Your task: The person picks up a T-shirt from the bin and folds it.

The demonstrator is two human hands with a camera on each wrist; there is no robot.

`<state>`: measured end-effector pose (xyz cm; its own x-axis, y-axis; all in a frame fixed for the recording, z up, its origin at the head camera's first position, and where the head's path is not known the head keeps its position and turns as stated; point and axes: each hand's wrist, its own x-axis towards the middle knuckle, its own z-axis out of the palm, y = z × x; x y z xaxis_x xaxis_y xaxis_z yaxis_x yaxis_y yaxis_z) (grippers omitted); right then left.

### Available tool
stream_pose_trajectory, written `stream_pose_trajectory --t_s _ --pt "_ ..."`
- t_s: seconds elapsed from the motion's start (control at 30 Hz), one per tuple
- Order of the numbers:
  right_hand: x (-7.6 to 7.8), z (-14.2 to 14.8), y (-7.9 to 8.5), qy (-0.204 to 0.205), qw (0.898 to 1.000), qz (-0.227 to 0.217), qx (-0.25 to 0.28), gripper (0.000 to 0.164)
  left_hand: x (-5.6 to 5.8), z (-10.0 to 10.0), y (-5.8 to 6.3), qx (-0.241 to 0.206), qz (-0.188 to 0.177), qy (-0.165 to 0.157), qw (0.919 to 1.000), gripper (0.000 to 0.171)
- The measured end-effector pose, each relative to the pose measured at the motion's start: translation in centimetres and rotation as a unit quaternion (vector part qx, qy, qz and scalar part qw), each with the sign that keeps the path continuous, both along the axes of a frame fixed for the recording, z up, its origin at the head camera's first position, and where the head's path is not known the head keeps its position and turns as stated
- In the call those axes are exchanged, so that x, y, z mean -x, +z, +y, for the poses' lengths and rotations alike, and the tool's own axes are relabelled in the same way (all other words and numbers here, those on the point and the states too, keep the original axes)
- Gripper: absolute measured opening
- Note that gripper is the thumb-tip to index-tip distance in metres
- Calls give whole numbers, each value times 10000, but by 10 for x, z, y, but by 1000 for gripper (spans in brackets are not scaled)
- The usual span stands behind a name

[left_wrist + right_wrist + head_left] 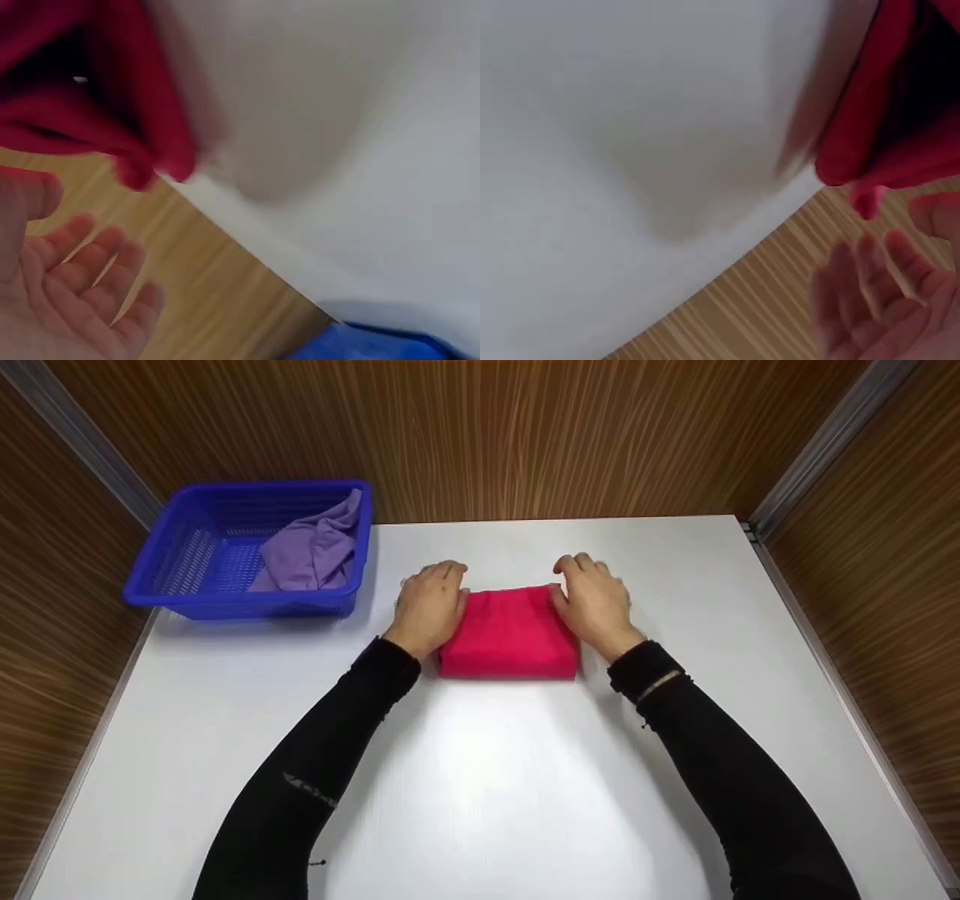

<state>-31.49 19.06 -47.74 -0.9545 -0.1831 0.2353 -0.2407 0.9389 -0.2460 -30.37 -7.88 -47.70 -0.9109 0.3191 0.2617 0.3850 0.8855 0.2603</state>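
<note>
A folded red cloth lies on the white table in front of the person, its front edge a thick rounded fold. Seen from the side in the left wrist view, the cloth has a dark hollow between its layers. The left hand is at the cloth's left side, and its loosely bent fingers are spread apart with nothing between them. At the opposite side is the right hand, thumb near the far right corner. Its fingers are also relaxed and grip nothing. Whether either thumb touches the cloth, I cannot tell.
A blue plastic basket stands at the table's back left, with a crumpled purple cloth in its right part. Wood-patterned panels border the white table at the back and both sides.
</note>
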Motion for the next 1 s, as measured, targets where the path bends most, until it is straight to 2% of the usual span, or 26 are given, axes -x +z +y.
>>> stream_pose_trajectory --t_s 0.1,0.2,0.3,0.4,0.57,0.73,1.0 --pt "-11 -13 2 197 9995 121 -195 37 -17 15 6 -133 -732 -223 9970 57" --pt "-25 -28 0 529 9975 -313 -360 49 -33 30 6 183 -1426 -482 9884 65" --pt "-36 -38 -6 761 9913 -877 -623 59 -41 40 -1 720 -1615 -618 9823 65" --pt "-40 -44 -15 823 9844 -1257 -920 62 -43 43 -10 1037 -1721 -555 9780 64" --pt "-36 -47 -24 755 9763 -1594 -1257 65 -37 42 -18 1203 -2045 -510 9701 65" --pt "-21 -47 -28 703 9707 -1891 -1306 68 -21 41 -24 1381 -2191 -439 9649 65" --pt "38 -46 -35 559 9532 -2603 -1432 68 17 46 -25 1403 -2135 -116 9668 64"
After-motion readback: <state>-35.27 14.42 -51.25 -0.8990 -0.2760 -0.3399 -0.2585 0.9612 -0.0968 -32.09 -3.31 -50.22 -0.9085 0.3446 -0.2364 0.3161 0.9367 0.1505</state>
